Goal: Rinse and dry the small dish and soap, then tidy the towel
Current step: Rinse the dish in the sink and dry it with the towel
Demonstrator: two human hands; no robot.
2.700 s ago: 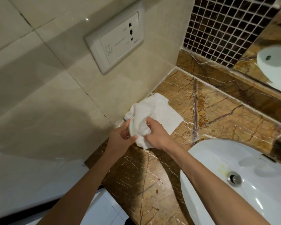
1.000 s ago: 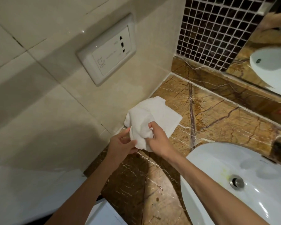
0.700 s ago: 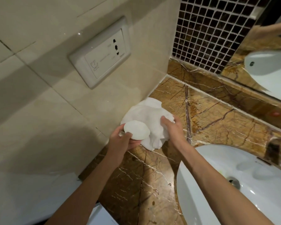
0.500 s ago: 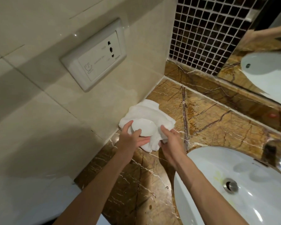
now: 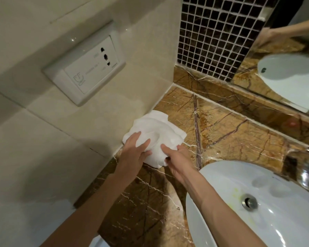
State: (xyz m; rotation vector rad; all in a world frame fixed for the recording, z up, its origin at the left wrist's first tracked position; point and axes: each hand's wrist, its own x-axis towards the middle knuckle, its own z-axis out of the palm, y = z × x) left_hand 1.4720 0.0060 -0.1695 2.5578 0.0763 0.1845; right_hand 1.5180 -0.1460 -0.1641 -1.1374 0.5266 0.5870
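One camera, on my head. Looks forward and down along my arms, wide and tilted. My left hand [image 5: 134, 154] and right hand [image 5: 178, 160] on towel [image 5: 157, 128] near middle, close. Wall [image 5: 43, 143] left, sink [image 5: 221, 175] bottom right, mirror [image 5: 285, 50] top right.

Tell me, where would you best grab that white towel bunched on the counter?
I'd pinch the towel at its near edge, coming from the front and the sink side; the wall blocks its left. It lies in soft, raised folds, easy to gather. The left hand and right hand hold that edge.
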